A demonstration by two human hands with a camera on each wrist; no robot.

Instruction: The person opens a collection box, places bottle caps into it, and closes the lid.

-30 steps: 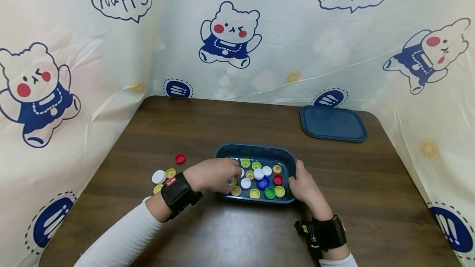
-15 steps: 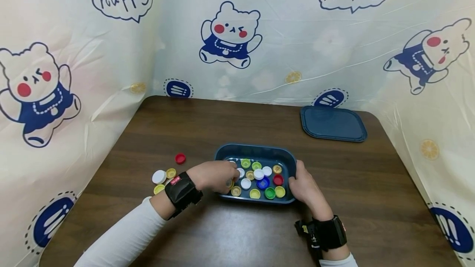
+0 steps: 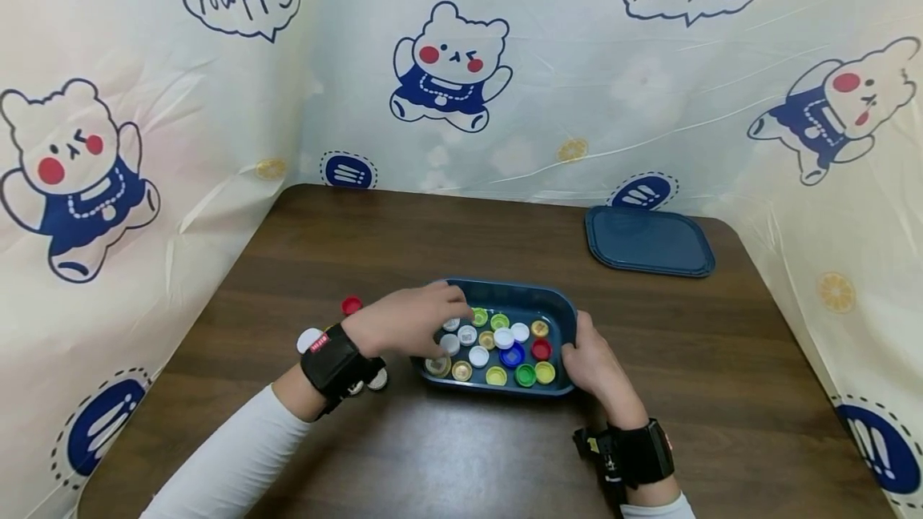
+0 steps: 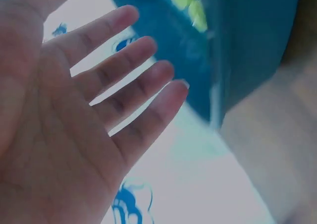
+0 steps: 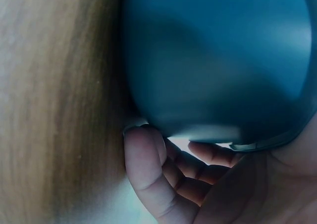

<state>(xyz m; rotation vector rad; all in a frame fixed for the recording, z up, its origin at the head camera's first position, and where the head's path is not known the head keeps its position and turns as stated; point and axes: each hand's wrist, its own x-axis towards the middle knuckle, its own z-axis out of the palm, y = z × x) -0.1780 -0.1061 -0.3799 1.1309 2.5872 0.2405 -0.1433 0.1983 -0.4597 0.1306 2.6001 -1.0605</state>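
Note:
A dark blue container (image 3: 513, 295) sits near the table's front edge with several coloured bottle caps (image 3: 512, 356) in it. My left hand (image 3: 404, 323) hovers over its left end, palm down. In the left wrist view the left hand (image 4: 104, 105) has straight, spread fingers and holds nothing, with the container (image 4: 247, 45) just beyond them. My right hand (image 3: 590, 360) grips the container's right end. The right wrist view shows its fingers (image 5: 148, 169) curled under the container's wall (image 5: 213, 60).
Loose caps lie on the table left of the container: a red cap (image 3: 351, 304), a white cap (image 3: 308, 339) and another white cap (image 3: 376, 379) by my left wrist strap. The blue lid (image 3: 649, 240) lies at the back right. Printed sheeting walls the table.
My left hand has risen from the container's front left and moved toward its back left, fingers now straight. More caps show in the container's left end. The right hand has not moved.

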